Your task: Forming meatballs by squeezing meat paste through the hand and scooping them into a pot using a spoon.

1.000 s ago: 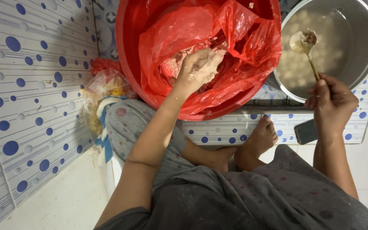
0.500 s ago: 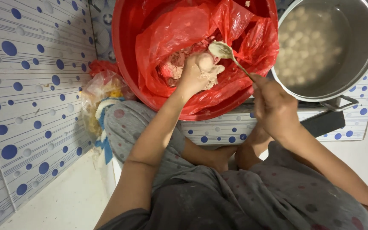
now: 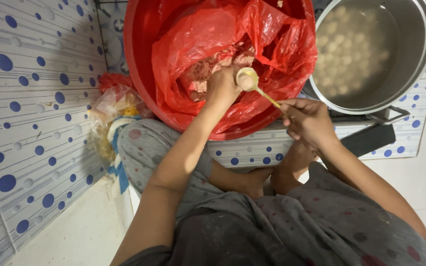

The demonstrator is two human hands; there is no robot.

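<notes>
- Head view, only one camera here, looking straight down at my seated lap and crossed legs.
- My left hand (image 3: 223,84) sits inside the big round red plastic basin (image 3: 139,59), fingers curled together around a lump of pinkish minced paste (image 3: 208,74); I read it as squeezing that paste, fist closed.
- The paste lies in a crumpled red plastic bag (image 3: 282,44) that lines the basin.
- My right hand (image 3: 305,118) is clamped on the thin handle of a small metal spoon (image 3: 248,80), fingers pinched together on it.
- Spoon bowl is up against the top of the left fist, touching or just about; it carries a pale blob.
- To the right of the basin, a large round steel pot (image 3: 420,54) holds cloudy water with many pale round balls (image 3: 346,49) floating in it.
- Pot's black handle (image 3: 371,139) sticks out toward my right knee.
- Basin and pot rest on a white mat with blue dots (image 3: 252,150).
- Left side: white wall tiles with blue dots (image 3: 25,98), and a clear plastic bag of yellowish stuff (image 3: 114,113) beside the basin.
- I wear grey spotted clothes (image 3: 321,221).
</notes>
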